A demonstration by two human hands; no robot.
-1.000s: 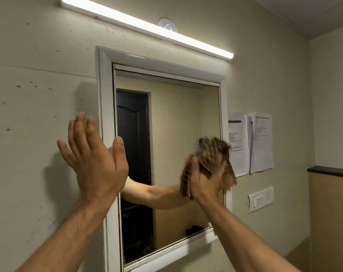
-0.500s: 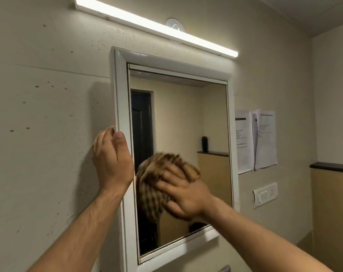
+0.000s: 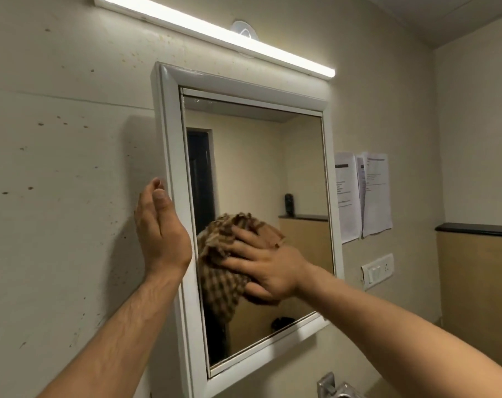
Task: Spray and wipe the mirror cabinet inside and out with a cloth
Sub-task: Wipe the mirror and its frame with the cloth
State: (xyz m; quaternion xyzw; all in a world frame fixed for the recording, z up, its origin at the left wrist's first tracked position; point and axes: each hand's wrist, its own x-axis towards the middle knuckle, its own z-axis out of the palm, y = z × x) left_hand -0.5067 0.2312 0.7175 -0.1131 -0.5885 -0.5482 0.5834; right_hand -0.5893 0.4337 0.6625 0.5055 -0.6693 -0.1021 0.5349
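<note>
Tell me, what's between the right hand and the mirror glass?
A brown checked cloth: the right hand presses it against the mirror, as the head view shows.

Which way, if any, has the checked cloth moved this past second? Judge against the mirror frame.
Yes. The checked cloth moved left, from the right side of the mirror frame to near its left side.
</note>
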